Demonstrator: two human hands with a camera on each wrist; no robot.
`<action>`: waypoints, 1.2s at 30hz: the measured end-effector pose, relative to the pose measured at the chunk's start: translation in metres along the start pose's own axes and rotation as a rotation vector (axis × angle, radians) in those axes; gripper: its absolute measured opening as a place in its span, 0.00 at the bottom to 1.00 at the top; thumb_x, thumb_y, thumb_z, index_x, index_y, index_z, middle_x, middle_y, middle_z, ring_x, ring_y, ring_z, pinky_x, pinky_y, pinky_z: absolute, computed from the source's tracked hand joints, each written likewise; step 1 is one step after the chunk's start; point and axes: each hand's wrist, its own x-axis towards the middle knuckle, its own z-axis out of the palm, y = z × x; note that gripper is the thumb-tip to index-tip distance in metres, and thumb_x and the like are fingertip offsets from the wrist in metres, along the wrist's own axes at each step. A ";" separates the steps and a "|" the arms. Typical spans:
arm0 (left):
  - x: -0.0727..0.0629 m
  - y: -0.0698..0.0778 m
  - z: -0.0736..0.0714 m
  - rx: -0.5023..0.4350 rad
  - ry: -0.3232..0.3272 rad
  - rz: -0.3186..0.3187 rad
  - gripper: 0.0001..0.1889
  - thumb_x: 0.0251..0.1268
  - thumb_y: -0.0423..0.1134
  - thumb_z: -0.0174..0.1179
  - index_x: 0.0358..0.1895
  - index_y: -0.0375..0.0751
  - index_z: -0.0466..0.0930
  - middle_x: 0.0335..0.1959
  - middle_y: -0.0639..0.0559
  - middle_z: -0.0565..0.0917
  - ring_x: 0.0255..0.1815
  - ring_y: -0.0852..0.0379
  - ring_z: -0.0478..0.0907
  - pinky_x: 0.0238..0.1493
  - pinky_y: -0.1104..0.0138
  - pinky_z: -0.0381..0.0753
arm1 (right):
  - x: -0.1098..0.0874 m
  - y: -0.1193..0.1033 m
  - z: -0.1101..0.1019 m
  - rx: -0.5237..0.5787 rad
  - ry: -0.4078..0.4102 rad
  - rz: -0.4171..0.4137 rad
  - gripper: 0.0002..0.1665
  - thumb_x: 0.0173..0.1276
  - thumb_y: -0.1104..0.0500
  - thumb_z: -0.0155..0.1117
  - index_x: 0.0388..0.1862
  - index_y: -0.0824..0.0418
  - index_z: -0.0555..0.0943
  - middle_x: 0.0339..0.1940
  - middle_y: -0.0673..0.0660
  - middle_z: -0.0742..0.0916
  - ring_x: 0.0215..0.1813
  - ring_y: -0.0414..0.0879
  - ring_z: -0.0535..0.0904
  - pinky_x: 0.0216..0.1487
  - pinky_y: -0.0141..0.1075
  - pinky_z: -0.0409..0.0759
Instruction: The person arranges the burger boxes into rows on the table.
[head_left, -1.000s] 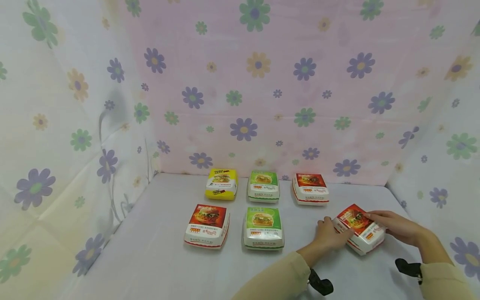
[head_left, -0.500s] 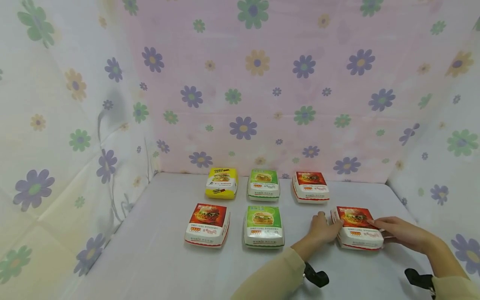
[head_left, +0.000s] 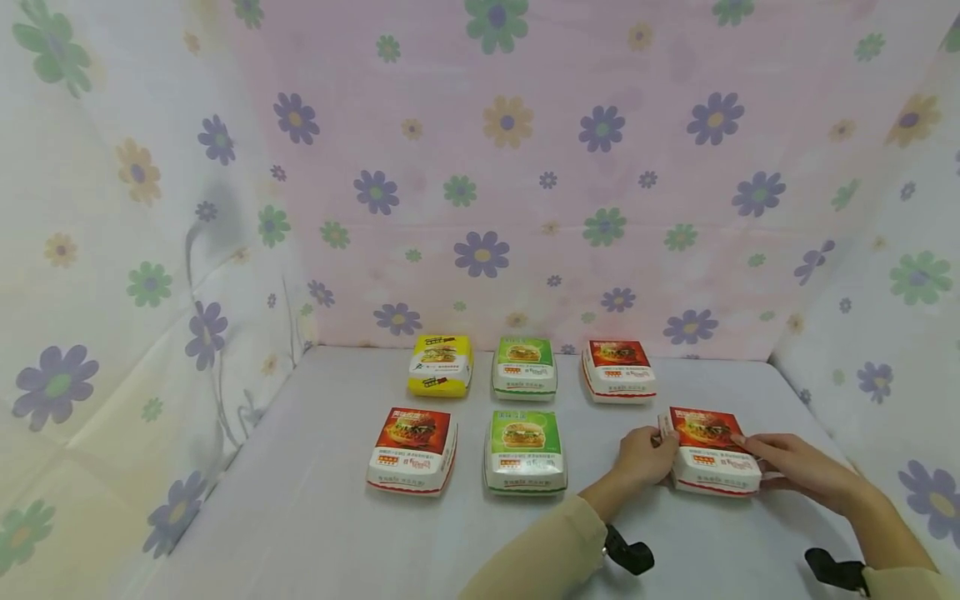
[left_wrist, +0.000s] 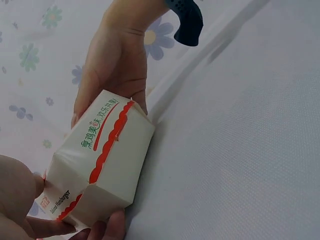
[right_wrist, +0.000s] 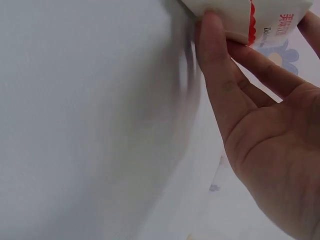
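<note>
A red-and-white burger box (head_left: 711,450) is at the front right of the table, squared to the row beside it. My left hand (head_left: 639,457) grips its left side, thumb near the top edge. On the opposite side my right hand (head_left: 808,472) holds the box, one digit over the lid's edge and others low at the side. The left wrist view shows the box (left_wrist: 107,145) between both hands, with left fingertips (left_wrist: 116,225) at its lower edge. In the right wrist view, right fingers (right_wrist: 212,40) touch the box's side (right_wrist: 235,20).
Left of the held box stand a green burger box (head_left: 525,452) and another red one (head_left: 412,450). Behind them are a yellow box (head_left: 439,367), a green box (head_left: 524,367) and a red box (head_left: 617,371). Flowered cloth walls (head_left: 525,192) enclose the white table (head_left: 315,500).
The held burger box has turned from a slant to square with the others and shifted slightly left. Both hands have stayed on its sides, and the head view has shifted a little.
</note>
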 end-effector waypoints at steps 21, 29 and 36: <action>-0.020 -0.016 -0.048 0.021 0.072 0.061 0.26 0.81 0.49 0.50 0.68 0.31 0.73 0.52 0.45 0.74 0.54 0.52 0.72 0.63 0.50 0.74 | 0.020 -0.041 0.053 -0.040 0.018 -0.106 0.36 0.84 0.46 0.49 0.65 0.81 0.71 0.51 0.62 0.86 0.49 0.50 0.82 0.46 0.42 0.87; -0.026 -0.022 -0.060 0.040 0.092 0.079 0.27 0.82 0.50 0.47 0.69 0.32 0.72 0.50 0.45 0.74 0.53 0.52 0.71 0.62 0.50 0.74 | 0.024 -0.053 0.066 -0.047 0.008 -0.112 0.35 0.83 0.45 0.50 0.63 0.79 0.74 0.49 0.61 0.87 0.49 0.51 0.82 0.46 0.42 0.87; -0.027 -0.025 -0.064 0.061 0.097 0.086 0.26 0.82 0.49 0.46 0.67 0.31 0.74 0.48 0.45 0.74 0.51 0.51 0.72 0.61 0.50 0.74 | 0.028 -0.053 0.072 -0.052 0.004 -0.105 0.37 0.84 0.46 0.49 0.64 0.82 0.72 0.50 0.61 0.86 0.49 0.51 0.82 0.46 0.43 0.87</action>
